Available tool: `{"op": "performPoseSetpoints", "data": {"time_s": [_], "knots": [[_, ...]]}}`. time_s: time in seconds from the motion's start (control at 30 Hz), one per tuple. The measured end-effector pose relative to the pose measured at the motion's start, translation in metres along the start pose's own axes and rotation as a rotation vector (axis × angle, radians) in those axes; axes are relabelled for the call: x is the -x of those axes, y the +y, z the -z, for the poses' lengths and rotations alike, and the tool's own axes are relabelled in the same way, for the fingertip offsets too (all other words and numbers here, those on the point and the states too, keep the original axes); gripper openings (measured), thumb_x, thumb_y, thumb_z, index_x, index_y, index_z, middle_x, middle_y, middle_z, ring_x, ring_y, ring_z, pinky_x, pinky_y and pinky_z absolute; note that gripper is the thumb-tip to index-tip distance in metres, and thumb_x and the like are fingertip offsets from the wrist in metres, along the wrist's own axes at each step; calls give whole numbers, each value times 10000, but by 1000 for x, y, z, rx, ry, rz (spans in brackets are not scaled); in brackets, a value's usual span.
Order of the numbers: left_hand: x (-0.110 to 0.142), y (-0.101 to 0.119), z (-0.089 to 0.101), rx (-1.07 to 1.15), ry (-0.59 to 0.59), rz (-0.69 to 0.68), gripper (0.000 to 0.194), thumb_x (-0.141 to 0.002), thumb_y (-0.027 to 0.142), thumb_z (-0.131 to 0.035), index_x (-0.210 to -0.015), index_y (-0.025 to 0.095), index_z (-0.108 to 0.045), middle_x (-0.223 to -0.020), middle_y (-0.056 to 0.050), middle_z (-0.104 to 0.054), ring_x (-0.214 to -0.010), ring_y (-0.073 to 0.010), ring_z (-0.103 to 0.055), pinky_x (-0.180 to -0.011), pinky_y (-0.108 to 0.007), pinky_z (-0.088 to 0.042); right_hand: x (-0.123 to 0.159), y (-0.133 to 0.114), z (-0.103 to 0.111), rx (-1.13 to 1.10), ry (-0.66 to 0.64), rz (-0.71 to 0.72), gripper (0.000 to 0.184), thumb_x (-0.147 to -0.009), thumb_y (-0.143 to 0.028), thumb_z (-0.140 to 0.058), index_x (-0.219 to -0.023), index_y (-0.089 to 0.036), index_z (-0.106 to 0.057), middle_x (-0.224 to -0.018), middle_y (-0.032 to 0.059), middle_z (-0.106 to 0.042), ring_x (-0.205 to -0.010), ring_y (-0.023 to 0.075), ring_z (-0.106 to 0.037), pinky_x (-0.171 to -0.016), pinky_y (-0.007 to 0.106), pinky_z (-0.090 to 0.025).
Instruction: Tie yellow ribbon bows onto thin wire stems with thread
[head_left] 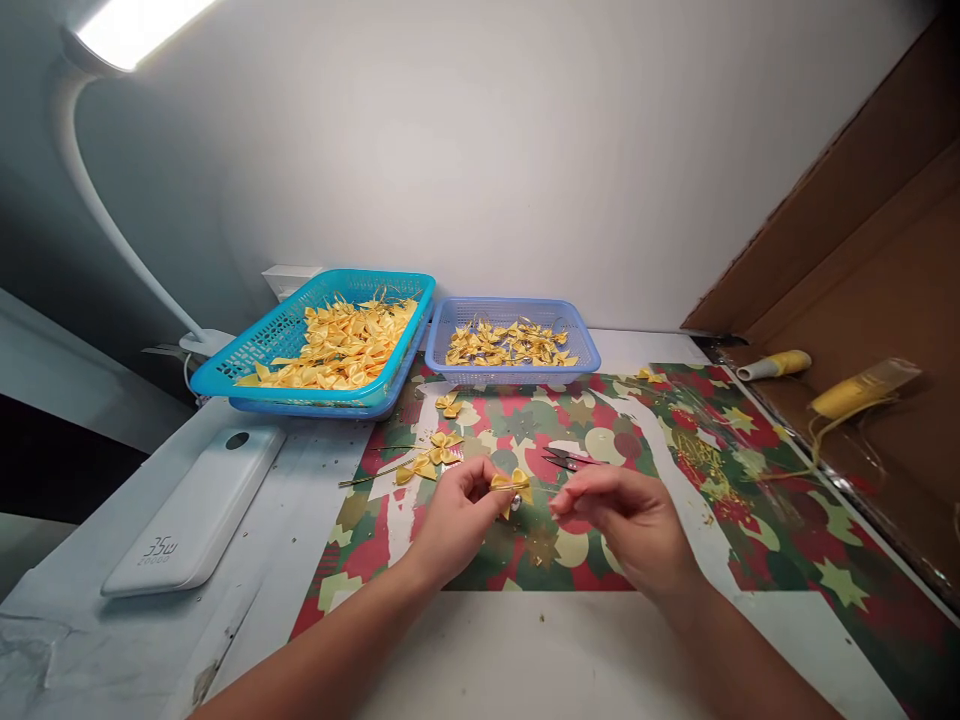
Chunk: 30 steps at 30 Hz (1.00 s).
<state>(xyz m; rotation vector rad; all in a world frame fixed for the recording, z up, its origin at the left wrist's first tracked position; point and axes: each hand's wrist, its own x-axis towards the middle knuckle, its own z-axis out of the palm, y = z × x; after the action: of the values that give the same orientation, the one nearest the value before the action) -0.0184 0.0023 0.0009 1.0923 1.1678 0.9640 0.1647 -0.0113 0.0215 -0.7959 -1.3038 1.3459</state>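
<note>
My left hand point(466, 515) pinches a yellow ribbon bow point(513, 484) between thumb and fingers. A small silver bell-like ball point(516, 502) sits just under the bow's knot. My right hand point(626, 520) is closed in a pinch to the right, and a thin cord point(544, 489) runs from the bow toward its fingertips. Small scissors-like snips point(570, 459) lie just behind the right hand, partly covered by it. Left of my left hand lie loose yellow bows point(417, 468) with thin gold cords, and a single bow point(448, 404) rests farther back.
A turquoise basket point(311, 395) heaped with yellow bows stands at back left, with a purple-blue basket point(514, 376) of bows beside it. A white power bank point(196, 510) and a lamp point(105, 200) are left. Yellow thread spools point(862, 388) lie by cardboard point(885, 240). Gold scraps point(697, 460) litter the patterned sheet.
</note>
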Motion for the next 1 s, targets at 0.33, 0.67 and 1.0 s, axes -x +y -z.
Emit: {"op": "performPoseSetpoints", "data": {"time_s": [0.33, 0.67, 1.0], "knots": [[1, 3, -2, -24, -18, 13, 258, -713, 315, -635, -591, 189, -446, -565, 34, -533, -560, -105, -453, -536, -212, -319, -3, -20, 14, 26, 229, 355, 105, -843, -245, -680, -888, -323, -733, -739, -13, -721, -662, 122, -677, -610, 249, -617], [-4, -4, -1, -11, -23, 7, 258, -712, 314, -626, -602, 181, -434, -563, 40, -524, -553, -91, -462, -541, -201, -328, -2, -16, 15, 33, 214, 366, 111, -870, -213, -644, -907, -291, -715, -716, -6, -700, -682, 120, -665, -585, 225, -590], [0, -1, -3, 159, -34, 75, 226, -666, 228, -636, -664, 192, -413, -576, 59, -526, -544, -78, -468, -536, -185, -346, -4, -16, 10, -52, 176, 339, 57, -866, -273, -649, -884, -296, -698, -668, -17, -637, -626, 111, -600, -616, 280, -592]]}}
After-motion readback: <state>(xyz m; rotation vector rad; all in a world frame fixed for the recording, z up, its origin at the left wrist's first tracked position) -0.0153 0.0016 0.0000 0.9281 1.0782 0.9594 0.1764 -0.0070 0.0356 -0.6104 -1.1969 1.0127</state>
